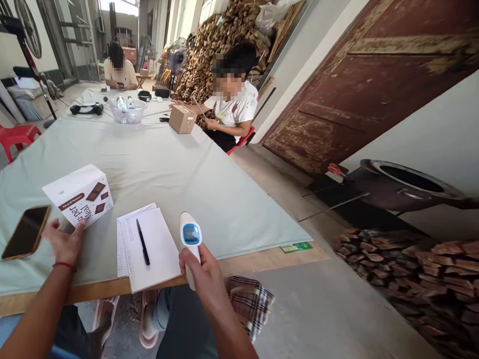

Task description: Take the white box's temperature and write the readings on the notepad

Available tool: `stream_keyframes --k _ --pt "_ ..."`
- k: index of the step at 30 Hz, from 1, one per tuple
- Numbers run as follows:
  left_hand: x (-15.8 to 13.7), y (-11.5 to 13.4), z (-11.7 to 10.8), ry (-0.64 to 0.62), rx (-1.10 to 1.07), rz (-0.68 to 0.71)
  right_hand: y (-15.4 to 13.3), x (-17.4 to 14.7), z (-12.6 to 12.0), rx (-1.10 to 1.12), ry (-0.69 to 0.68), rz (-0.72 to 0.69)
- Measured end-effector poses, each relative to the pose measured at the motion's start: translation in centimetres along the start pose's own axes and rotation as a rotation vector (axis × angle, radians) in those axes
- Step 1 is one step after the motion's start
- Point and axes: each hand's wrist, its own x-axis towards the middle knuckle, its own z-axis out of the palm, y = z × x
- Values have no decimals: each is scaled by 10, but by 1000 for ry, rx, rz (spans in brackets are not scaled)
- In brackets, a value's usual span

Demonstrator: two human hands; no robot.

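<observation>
An infrared thermometer (pixel 191 234), white with a blue-rimmed display, is gripped in my right hand (pixel 204 271) above the table's front edge. My left hand (pixel 64 243), with a red cord at the wrist, rests on the cloth with its fingers apart. One fingertip meets the lower edge of a white box (pixel 80 192) printed with brown chocolate pieces and "Meal". Left of that hand lies a phone (pixel 27 232), its screen dark. Between my hands sits a stack of paper (pixel 159 249), with handwriting on the sheets beneath, and a black pen (pixel 142 242) lies across the top.
A pale green cloth (pixel 149 159) covers the long table. Farther back are a cardboard box (pixel 182 119), a clear basin (pixel 128 110) with bottles and a black headset (pixel 87 108). Two people (pixel 237 107) sit along it. Firewood (pixel 422 279) is stacked on the right.
</observation>
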Motion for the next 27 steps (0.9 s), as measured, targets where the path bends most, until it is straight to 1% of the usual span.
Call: stream_keyframes --k 1,2,3,4,6,7,8,10,14,16,21,27 --pt "-10 0 -2 94 30 2 1 1 -1 0 -2 2" --pt "-20 0 -3 103 33 32 1 2 -3 -2 -5 3" --pt "-30 2 -4 31 23 87 2 3 -4 -7 -7 3" --pt "-39 4 -4 -104 3 166 3 4 -6 -14 -6 2" --pt "-50 10 -1 -403 29 356 6 7 -7 -31 2 0" --pt "-53 13 1 -522 55 431 7 9 -8 -38 9 -1" --pt "-54 16 4 -606 91 492 7 10 -8 -42 16 -1" --pt "-55 19 9 -691 179 578 8 12 -8 -46 25 -1" --pt "-59 22 11 -757 351 732 5 14 -5 -46 38 -1" --pt "-62 23 10 -769 399 776 5 15 -3 -41 45 3" --pt "-64 24 9 -762 470 775 9 19 0 -28 29 19" --pt "-60 24 9 -771 470 766 12 26 0 -35 12 21"
